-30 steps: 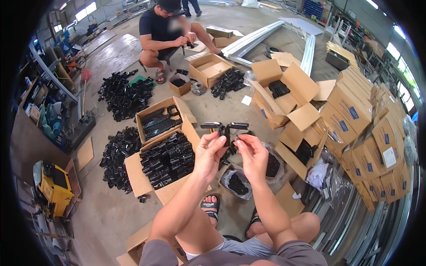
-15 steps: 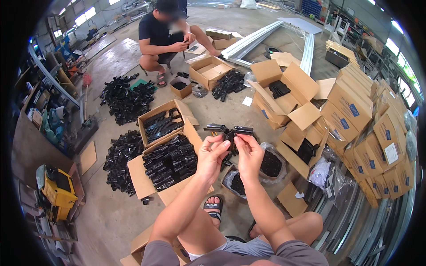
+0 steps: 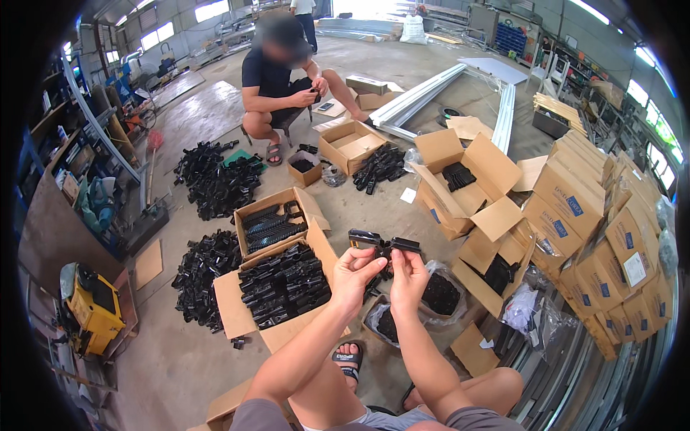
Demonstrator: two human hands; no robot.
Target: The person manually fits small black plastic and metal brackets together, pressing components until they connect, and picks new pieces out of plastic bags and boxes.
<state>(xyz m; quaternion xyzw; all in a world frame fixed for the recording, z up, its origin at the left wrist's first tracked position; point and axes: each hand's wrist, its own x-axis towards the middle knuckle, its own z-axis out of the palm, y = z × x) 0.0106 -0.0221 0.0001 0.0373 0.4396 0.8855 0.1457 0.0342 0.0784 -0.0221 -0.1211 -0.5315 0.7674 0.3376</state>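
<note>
Bracing grip: bare left hand (image 3: pixel 357 274) and right hand (image 3: pixel 409 277) pinch one glossy black two-armed part (image 3: pixel 406 245), for steadiness, I judge.
Packed brown cardboard box (image 3: pixel 234 310): left-centre frame, open (presumably for reach).

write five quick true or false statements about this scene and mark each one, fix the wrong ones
1. The left hand and right hand both hold black parts. True.
2. The yellow machine is on the person's right. False: the yellow machine is on the left.
3. The co-worker wears sandals. True.
4. The open box beside the left forearm is empty. False: that open box is packed with black pieces.
5. Cardboard boxes are stacked on the right. True.
</note>
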